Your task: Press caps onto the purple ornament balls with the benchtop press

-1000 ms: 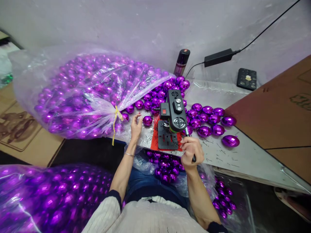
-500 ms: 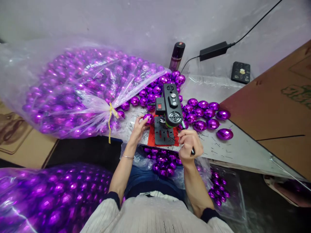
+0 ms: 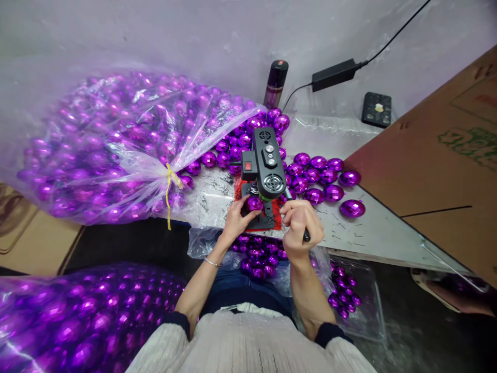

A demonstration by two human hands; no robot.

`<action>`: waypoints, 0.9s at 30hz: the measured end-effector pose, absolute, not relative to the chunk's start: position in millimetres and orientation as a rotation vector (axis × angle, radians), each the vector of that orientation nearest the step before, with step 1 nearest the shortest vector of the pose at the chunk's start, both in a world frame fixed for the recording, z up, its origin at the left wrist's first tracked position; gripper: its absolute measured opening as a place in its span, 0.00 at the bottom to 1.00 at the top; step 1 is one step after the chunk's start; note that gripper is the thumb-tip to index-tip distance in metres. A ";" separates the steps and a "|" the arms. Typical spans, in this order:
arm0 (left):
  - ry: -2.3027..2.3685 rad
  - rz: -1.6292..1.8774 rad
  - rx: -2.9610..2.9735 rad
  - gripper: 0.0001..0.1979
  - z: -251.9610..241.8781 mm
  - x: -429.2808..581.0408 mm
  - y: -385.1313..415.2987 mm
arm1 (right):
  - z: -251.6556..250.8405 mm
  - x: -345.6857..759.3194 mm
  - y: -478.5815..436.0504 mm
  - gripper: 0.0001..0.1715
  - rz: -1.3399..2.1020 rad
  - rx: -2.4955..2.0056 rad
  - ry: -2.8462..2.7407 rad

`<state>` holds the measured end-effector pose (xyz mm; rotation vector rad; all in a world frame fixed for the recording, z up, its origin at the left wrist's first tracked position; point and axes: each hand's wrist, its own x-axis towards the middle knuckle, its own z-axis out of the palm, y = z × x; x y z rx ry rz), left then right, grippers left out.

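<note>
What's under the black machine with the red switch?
A black base plate lies there, on a red sheet. The left hand holds a purple ball over the plate. The sheet's middle is covered by the plate.

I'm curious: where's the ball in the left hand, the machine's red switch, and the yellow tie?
Held ball (image 3: 254, 203): head view, middle of its visible side.
Red switch (image 3: 247, 166): head view, centre of its face.
Yellow tie (image 3: 169, 174): head view, its upper part.
</note>
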<state>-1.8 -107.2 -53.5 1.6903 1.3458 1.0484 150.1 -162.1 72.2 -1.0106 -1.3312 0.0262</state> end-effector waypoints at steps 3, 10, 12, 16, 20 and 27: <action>1.304 1.066 1.783 0.31 -51.4 0.7 -106.9 | 70.2 150.8 -163.2 0.20 0.019 -1.004 -1.349; 1.260 1.076 1.811 0.30 -52.5 0.5 -107.8 | 67.7 151.6 -164.7 0.19 0.007 -1.013 -1.362; 1.274 1.071 1.792 0.30 -53.6 -1.3 -107.2 | 68.0 151.7 -164.7 0.19 0.002 -1.011 -1.361; 1.302 1.075 1.785 0.30 -53.8 -5.1 -106.5 | 68.8 151.7 -164.1 0.18 0.005 -0.986 -1.374; 1.274 1.099 1.820 0.30 -53.7 -1.9 -107.0 | 68.5 151.3 -163.9 0.18 -0.010 -0.985 -1.374; 1.201 1.082 1.886 0.31 -51.6 11.0 -108.8 | 65.4 152.8 -165.8 0.18 -0.009 -1.006 -1.392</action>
